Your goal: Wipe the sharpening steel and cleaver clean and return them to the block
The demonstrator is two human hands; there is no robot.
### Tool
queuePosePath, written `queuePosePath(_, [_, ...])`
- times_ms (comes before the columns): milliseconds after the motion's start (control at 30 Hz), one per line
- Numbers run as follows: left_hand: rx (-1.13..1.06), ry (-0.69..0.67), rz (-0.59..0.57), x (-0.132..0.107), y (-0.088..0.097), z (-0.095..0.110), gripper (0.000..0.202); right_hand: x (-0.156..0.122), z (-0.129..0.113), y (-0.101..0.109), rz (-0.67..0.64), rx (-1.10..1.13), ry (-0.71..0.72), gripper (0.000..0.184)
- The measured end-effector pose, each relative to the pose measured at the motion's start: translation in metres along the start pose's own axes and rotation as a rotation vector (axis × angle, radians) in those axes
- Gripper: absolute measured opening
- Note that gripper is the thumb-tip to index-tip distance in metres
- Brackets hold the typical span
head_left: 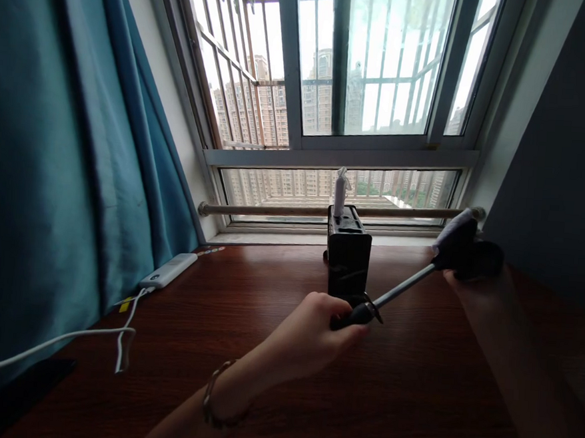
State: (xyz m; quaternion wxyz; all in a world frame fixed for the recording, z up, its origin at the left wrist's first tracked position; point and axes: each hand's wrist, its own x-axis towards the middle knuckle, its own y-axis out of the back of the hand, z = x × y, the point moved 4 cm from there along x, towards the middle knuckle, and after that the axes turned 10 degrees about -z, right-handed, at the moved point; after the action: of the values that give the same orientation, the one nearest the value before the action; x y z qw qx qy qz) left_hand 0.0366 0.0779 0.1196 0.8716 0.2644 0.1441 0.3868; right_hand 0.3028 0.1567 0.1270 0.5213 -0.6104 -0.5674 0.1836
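With fingers curled narrow, holds the dark grip (358, 315) of a stick (404, 286) in the left hand (315, 324), low over the wooden table (190, 312). From those fingers, runs out to the right and upward along a bare, pale rod, its long axis slanting across the view rather than pointing straight ahead. Ends in a dark head (458, 254) with a pale piece (452, 231) on its upper side. Just below and behind that head, meets the right hand (472, 291). Too shadowed and covered there to tell whether wrapped round or merely supporting.

Lies between the two hands, then: grip end with the left, head end with the right. Just past the left fingers, comes to a black box (348, 266), nearer to the left hand and well apart from the right. On top, bears an upright white cylinder (340, 195). Farther out, reaches a horizontal bar (283, 211) along the window and, well to the left, a white power strip (168, 270) near a teal curtain (103, 132).
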Motion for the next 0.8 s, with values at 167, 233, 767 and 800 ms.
queuePosePath(167, [-0.666,0.052,-0.361,0.019,-0.015,-0.018,0.037,-0.001,-0.009,-0.009,0.031,0.165,0.033,0.046])
queuePosePath(233, [-0.794,0.021,-0.438,0.025,-0.018,-0.022,0.037,-0.003,-0.014,-0.009,0.019,0.184,0.061,0.044])
queuePosePath(767, [0.820,-0.231,0.188,0.017,-0.010,-0.012,0.020,-0.008,-0.004,0.003,0.229,0.150,0.096,0.037])
queuePosePath(800, [0.732,-0.228,0.181,0.019,-0.008,-0.014,0.019,-0.010,-0.005,0.003,0.254,0.084,0.117,0.038])
